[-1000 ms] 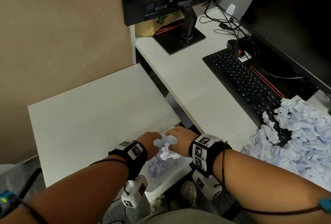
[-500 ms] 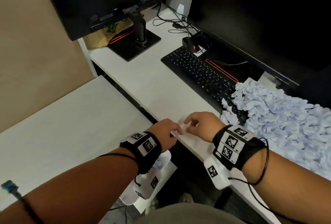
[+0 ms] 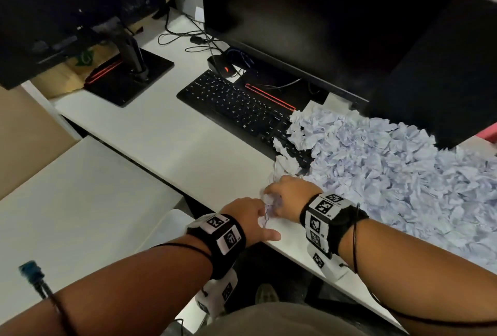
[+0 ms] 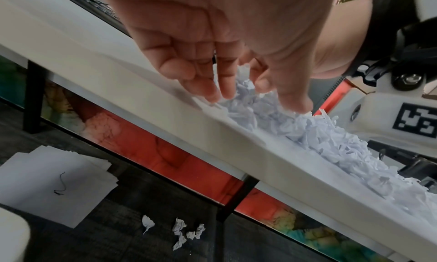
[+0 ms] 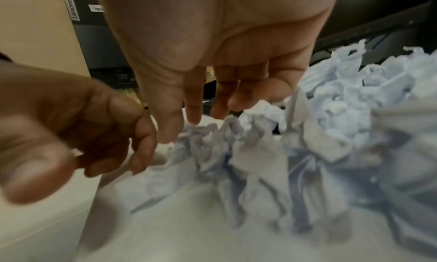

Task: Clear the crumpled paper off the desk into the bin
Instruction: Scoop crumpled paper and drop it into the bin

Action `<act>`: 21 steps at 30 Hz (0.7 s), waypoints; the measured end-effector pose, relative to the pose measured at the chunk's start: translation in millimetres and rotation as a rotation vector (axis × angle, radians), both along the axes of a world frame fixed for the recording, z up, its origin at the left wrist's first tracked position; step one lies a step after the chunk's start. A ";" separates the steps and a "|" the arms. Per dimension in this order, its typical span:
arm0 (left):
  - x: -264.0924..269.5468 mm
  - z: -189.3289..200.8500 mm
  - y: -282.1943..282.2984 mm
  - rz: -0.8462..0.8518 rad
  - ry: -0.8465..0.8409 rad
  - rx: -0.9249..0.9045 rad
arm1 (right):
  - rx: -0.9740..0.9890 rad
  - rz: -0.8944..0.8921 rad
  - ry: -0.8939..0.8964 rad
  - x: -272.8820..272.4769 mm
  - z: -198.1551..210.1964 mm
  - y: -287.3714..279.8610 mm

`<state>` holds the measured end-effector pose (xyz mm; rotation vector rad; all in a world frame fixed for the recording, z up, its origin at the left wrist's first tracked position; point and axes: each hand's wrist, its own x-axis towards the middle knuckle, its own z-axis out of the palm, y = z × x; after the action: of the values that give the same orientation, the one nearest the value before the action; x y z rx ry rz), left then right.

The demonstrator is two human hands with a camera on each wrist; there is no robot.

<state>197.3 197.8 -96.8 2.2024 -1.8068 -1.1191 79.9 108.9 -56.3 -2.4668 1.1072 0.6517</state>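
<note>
A big heap of crumpled pale paper [image 3: 390,174] covers the right side of the white desk [image 3: 174,142] and spills over the keyboard's end. It also shows in the left wrist view [image 4: 307,131] and the right wrist view [image 5: 343,107]. Both hands meet at the heap's near-left tip by the desk's front edge. My left hand [image 3: 262,217] [image 4: 248,94] has loose fingers touching the paper. My right hand [image 3: 271,193] [image 5: 196,116] hangs over a small wad [image 3: 270,201] with its fingertips on it. The white bin's rim [image 3: 164,228] shows below the desk, left of my left wrist.
A black keyboard [image 3: 236,104], a mouse [image 3: 220,65] and two dark monitors stand at the back of the desk. A lower white side table [image 3: 80,201] is on the left. On the floor lie paper scraps [image 4: 187,232] and flat sheets [image 4: 52,184].
Both hands have left the bin, where they held paper a second ago, and have moved up and right to the desk edge. They now touch the heap's tip.
</note>
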 end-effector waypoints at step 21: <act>9.2 8.1 -41.6 0.446 0.332 -0.297 | -0.020 -0.320 -0.448 -44.0 34.8 -45.7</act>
<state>206.4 156.2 -88.7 1.9648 -1.1831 -0.9721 36.0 63.2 -21.5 -2.2190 1.2755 -0.0088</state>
